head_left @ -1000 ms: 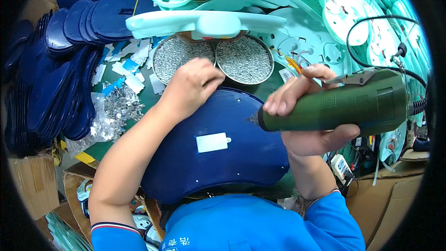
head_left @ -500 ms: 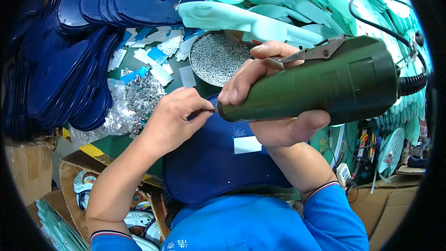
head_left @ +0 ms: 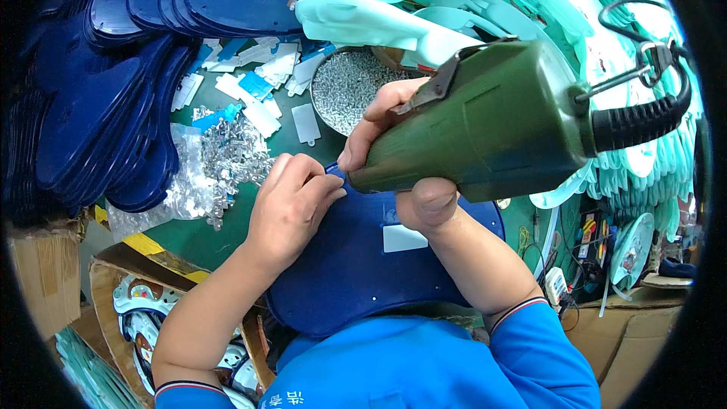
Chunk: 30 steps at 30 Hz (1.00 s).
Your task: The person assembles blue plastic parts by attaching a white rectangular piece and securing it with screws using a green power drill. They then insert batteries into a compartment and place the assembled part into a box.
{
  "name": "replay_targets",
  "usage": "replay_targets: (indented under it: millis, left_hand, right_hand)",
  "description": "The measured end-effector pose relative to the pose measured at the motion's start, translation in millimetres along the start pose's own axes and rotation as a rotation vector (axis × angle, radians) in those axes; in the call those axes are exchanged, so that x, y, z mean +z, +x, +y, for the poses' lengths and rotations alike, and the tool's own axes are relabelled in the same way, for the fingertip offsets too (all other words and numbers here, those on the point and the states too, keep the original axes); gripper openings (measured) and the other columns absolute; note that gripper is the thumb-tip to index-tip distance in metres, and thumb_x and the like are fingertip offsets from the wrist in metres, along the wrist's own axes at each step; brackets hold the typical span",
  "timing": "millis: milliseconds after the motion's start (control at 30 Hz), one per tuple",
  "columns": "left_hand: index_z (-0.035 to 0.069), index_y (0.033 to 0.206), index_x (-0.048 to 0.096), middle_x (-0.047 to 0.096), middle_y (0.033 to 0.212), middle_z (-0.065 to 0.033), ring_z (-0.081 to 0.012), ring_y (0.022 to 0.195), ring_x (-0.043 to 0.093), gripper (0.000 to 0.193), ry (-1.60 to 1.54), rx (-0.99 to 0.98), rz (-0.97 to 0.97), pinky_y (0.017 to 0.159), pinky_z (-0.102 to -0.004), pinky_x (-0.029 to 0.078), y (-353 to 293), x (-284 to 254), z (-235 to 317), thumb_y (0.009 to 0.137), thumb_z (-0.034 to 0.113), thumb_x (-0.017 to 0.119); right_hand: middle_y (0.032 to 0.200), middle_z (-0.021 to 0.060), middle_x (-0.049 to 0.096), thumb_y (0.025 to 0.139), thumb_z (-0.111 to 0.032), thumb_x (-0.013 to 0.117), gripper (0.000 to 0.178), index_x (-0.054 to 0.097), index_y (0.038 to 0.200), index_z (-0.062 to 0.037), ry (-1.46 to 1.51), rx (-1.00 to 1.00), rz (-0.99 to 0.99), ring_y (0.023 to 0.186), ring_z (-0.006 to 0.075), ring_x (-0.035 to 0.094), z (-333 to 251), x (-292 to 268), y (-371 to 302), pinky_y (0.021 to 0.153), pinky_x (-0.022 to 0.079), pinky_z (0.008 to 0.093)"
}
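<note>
Clamps R hand [head_left: 425, 204] on green power tool [head_left: 477, 125], w/ long axis approx. L–R & nose beside L hand [head_left: 289, 208]; pinches L fingertips together, can't tell on what, at far edge of blue panel [head_left: 360, 273] lying near.

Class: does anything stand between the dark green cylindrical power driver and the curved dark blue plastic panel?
Only the left hand might: its fingertips are beside the front end of the driver, near the upper left edge of the panel. The tip is hidden, so I cannot tell. Nothing else visible does.
</note>
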State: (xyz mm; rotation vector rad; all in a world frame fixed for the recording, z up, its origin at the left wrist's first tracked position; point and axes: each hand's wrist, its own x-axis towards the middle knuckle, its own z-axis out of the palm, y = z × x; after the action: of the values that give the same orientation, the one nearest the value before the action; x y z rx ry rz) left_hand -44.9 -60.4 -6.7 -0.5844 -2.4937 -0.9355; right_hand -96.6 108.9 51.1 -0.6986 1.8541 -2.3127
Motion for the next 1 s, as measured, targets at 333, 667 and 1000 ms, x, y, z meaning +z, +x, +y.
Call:
replay_targets:
  millis: [333, 667, 1000]
  left_hand:
    - [0.005, 0.085, 0.07, 0.057, 0.084, -0.0069, -0.0264, 0.081, 0.059, 0.018, -0.08, 0.008, -0.013, 0.071, -0.0364, 0.05, -5.1, -2.5, -12.9, 0.074, 0.012, 0.083]
    - [0.008, 0.077, 0.07, 0.059, 0.079, -0.004, -0.0243, 0.077, 0.059, 0.024, -0.181, 0.006, -0.048, 0.067, -0.0347, 0.048, -48.9, -58.8, -16.7, 0.066, 0.015, 0.09]
    - [0.003, 0.088, 0.071, 0.063, 0.087, -0.0087, -0.0278, 0.082, 0.064, 0.009, -0.226, -0.245, 0.055, 0.071, -0.0353, 0.051, -37.1, -66.6, -35.9, 0.083, 0.007, 0.076]
  right_hand:
    - [0.081, 0.013, 0.064, 0.074, -0.093, 0.052, 0.116, 0.044, 0.134, 0.006, -0.065, -0.077, -0.025, 0.076, 0.02, 0.067, -7.0, 3.9, 1.3, 0.069, 0.057, 0.0334]
    - [0.091, 0.0084, 0.066, 0.058, -0.088, 0.073, 0.123, 0.046, 0.135, 0.0048, 0.179, 0.159, -0.155, 0.082, 0.0139, 0.064, -26.4, 51.7, -24.3, 0.073, 0.05, 0.0241]
    - [0.076, 0.0121, 0.063, 0.072, -0.091, 0.058, 0.104, 0.047, 0.119, 0.0013, 0.053, 0.012, -0.213, 0.07, 0.0225, 0.067, -1.7, 65.1, -25.9, 0.068, 0.058, 0.0347]
